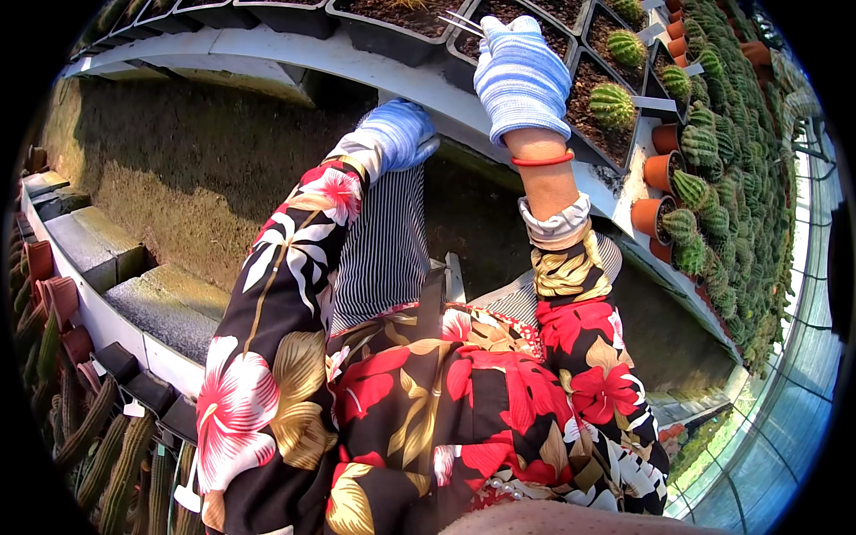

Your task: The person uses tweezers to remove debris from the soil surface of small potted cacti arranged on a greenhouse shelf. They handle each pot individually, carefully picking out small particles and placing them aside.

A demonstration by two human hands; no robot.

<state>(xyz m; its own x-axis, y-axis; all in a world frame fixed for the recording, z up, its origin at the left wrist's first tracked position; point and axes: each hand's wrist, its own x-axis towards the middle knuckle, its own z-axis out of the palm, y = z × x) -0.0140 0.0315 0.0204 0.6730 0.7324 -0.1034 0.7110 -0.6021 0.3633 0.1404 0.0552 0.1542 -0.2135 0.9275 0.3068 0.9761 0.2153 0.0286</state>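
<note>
My right hand (523, 73), in a blue-and-white knit glove, grips a pair of metal tweezers (461, 25) whose tips point left. It is over a square black plastic pot (461, 63) of brown granular soil, and hides part of it. My left hand (400, 136), gloved alike, lies against the knee of my striped trousers (381, 247), close to the white bench edge (441, 110). Its fingers are partly hidden, and nothing shows in it. Just right of my right hand, a small round cactus (611, 105) grows in a black pot beside a white plant label (654, 103).
Many ribbed cacti (719, 180) crowd the bench at right, with terracotta-coloured pots (649, 217) along its edge. Behind on the left stand columnar cacti (120, 471) and black pots (150, 388). Concrete blocks (167, 301) border the earthen floor (160, 174).
</note>
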